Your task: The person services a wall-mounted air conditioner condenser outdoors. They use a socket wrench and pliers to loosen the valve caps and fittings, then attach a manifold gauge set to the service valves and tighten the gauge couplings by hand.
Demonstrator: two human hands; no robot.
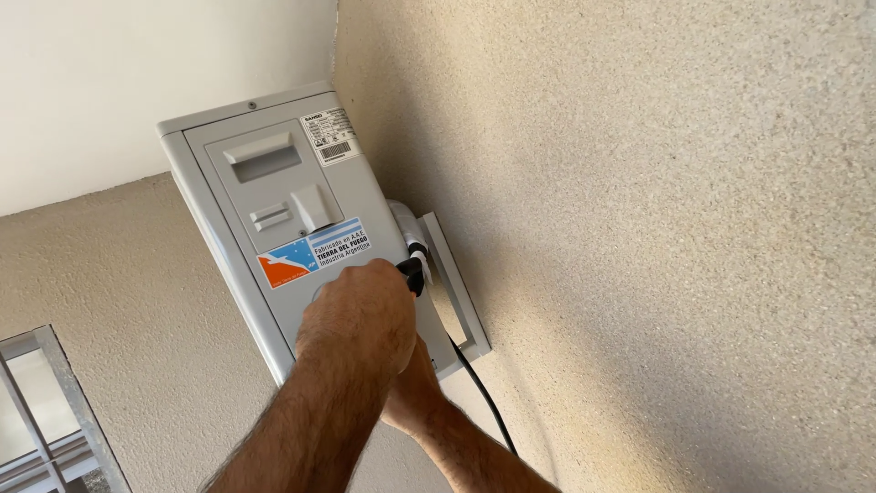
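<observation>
**Hands at the side of a wall unit**

Wall (657, 228), rough and beige, fills most of the view. One grey unit (274, 228) is fixed on it, just under the white ceiling (137, 73); its long axis runs from upper left to lower right. The side panel carries three stickers: one white label (330, 137) near the top and two coloured ones lower down. One window frame (46, 411) shows in the lower left corner.

One left hand (360, 315) is clenched around a black tool (411, 272), whose tip points up and right into a white pipe fitting (408, 228) between unit and bracket (456, 283). One right hand (411, 393) sits behind the left forearm, mostly hidden; I cannot tell its grip. One black cable (484, 402) hangs down along the wall.
</observation>
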